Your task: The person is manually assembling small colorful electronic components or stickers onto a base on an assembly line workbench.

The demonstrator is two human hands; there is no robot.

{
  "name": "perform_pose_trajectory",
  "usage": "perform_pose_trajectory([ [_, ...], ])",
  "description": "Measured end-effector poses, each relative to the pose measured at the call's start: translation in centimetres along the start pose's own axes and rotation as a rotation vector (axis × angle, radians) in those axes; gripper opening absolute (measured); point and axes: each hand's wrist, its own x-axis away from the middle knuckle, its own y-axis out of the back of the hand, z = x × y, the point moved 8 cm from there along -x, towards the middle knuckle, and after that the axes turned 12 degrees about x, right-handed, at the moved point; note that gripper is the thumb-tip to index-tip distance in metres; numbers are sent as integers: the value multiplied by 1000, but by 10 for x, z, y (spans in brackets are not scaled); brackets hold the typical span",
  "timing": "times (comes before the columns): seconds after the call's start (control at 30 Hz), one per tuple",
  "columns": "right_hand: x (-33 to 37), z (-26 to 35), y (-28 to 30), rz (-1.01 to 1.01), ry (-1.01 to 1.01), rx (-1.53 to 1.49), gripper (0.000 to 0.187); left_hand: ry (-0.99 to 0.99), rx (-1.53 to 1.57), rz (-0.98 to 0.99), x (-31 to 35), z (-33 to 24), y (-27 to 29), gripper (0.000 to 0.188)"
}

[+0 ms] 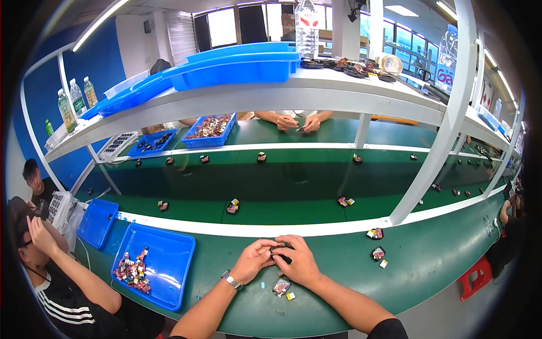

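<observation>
My left hand and my right hand meet over the green worktable. Their fingers close around a small dark piece, mostly covered by the fingertips, so its kind does not show. Just below my hands lies a small black-rimmed assembly with pinkish parts inside and a yellow-and-white tab beside it. A little light blue scrap rests to its left. Farther right on the table are two similar small assemblies, one dark-cased and one with a yellow-white tab.
A blue tray with many small pink and yellow parts stands left, a smaller blue tray beyond it. Past a white rail, a green conveyor belt carries spaced assemblies. A white post and overhead shelf frame it. People sit left and opposite.
</observation>
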Motion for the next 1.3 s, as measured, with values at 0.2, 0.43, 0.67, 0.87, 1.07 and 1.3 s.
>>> perform_pose_trajectory([
  [0.2, 2, -7, -4, 0, -46, -102, 17, 14, -3, -21, -2, 4, 3, 26],
  [0.43, 7, -24, -17, 115, -172, -275, 18, -2, -8, -26, 0, 1, 0, 25],
  [0.67, -4, 0, 2, 19, -12, -84, 18, -64, 35, -4, -2, -2, 1, 23],
  [0.87, 2, -9, -2, 12, -90, -166, 17, -63, 62, 25, -1, 1, -1, 24],
  [1.07, 2, -12, -3, -10, -90, -167, 19, -53, 72, 13, -3, 2, -1, 24],
  [1.3, -4, -5, -3, 59, -57, -176, 25, -124, 69, 7, -2, -4, -4, 24],
])
